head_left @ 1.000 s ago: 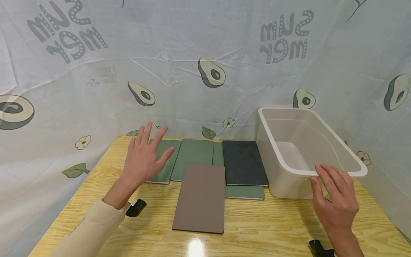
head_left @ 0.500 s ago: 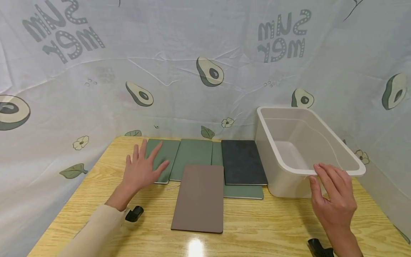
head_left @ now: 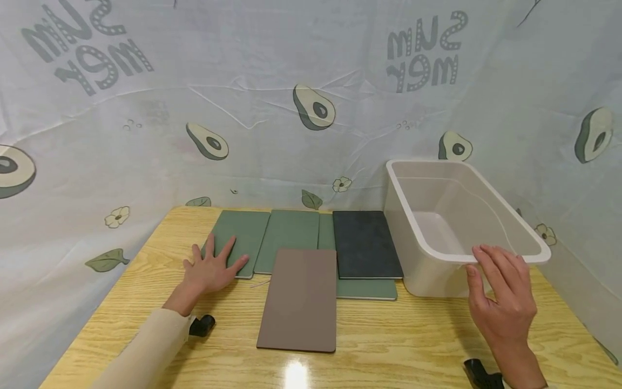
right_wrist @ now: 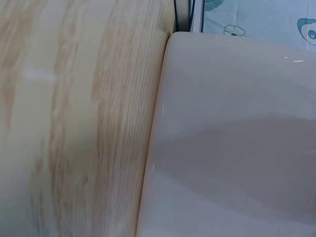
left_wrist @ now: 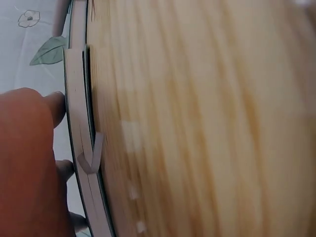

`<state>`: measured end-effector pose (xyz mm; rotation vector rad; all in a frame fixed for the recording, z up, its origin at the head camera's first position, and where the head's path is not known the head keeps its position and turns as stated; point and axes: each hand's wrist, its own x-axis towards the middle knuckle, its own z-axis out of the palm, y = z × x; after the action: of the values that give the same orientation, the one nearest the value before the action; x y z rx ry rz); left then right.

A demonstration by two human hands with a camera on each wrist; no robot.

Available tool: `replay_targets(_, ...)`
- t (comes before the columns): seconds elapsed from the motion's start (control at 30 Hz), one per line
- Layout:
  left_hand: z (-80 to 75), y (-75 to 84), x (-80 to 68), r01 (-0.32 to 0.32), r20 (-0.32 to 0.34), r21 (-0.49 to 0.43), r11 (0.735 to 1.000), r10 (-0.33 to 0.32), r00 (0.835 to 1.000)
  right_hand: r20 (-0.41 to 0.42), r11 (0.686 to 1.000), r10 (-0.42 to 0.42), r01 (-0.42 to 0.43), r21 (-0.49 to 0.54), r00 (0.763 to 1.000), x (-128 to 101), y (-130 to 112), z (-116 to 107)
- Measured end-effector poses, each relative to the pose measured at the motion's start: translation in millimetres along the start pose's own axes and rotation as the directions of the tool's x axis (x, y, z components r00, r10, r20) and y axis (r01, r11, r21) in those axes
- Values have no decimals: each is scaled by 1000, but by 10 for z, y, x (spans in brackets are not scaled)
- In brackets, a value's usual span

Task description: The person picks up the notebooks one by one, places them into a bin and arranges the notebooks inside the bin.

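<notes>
My left hand (head_left: 210,273) rests with spread fingers on the lower left part of a green notebook (head_left: 245,227), the leftmost in a row. In the left wrist view its fingertips meet the cover, and a pale ribbon bookmark (left_wrist: 94,155) pokes out from the page edges. My right hand (head_left: 505,294) holds the front rim of a beige plastic bin (head_left: 413,259), fingers over the rim and thumb outside. That hand is out of the right wrist view, where the bin's outer wall (right_wrist: 232,123) fills the right side.
A second green notebook (head_left: 291,232) lies beside the first. A black notebook (head_left: 367,246) covers much of another green notebook (head_left: 366,289), next to the bin. Nearer on the wooden table (head_left: 389,346) lies a brown notebook (head_left: 301,302). A patterned curtain (head_left: 262,108) hangs behind.
My left hand has come down and toward me, from above the leftmost green notebook onto its cover. The right hand stays at the bin's rim.
</notes>
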<state>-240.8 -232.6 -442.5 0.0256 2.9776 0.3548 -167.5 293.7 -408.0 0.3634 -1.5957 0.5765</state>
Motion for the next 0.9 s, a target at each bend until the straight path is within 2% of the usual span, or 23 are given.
replay_targets(0.1, 10, -25, 8, 10, 30, -4, 1000, -10, 1000, 4, 1000, 7, -7, -7, 1000, -6, 6, 0)
replay_targets(0.4, -25, 5, -17, 15, 38, -7, 1000, -15, 999, 16, 1000, 14, -14, -17, 1000, -25, 11, -8)
replay_targets(0.53, -72, -15, -9, -3, 61, -105, 994, 10, 998, 7, 1000, 19, -19, -15, 1000, -25, 3, -5)
replay_targets(0.6, -132, -49, 2, -24, 70, -217, 976, 41, 997, 13, 1000, 22, -22, -18, 1000, -24, 4, -11)
replay_targets(0.67, -221, -95, 16, -47, 71, -360, 932, 78, 994, 20, 1000, 22, -22, -21, 1000, -27, 9, -16)
replay_targets(0.7, -267, -128, 22, -59, 70, -434, 899, 99, 993, 24, 1000, 21, -21, -23, 999, -29, 12, -17)
replay_targets(0.73, -316, -159, 20, -57, 76, -518, 854, 112, 991, 28, 999, 21, -20, -26, 999, -30, 16, -22)
replay_targets(0.8, -399, -246, 3, -35, 88, -667, 744, 126, 988, 33, 999, 18, -17, -28, 999, -33, 25, -28)
replay_targets(0.83, -436, -299, -11, -20, 95, -732, 681, 131, 987, 35, 999, 17, -16, -29, 999, -34, 29, -29)
replay_targets(0.87, -465, -362, -27, -2, 101, -793, 609, 135, 986, 35, 1000, 16, -15, -28, 999, -36, 32, -30)
replay_targets(0.9, -489, -430, -47, 19, 109, -850, 526, 140, 984, 36, 1000, 15, -14, -27, 999, -38, 35, -30)
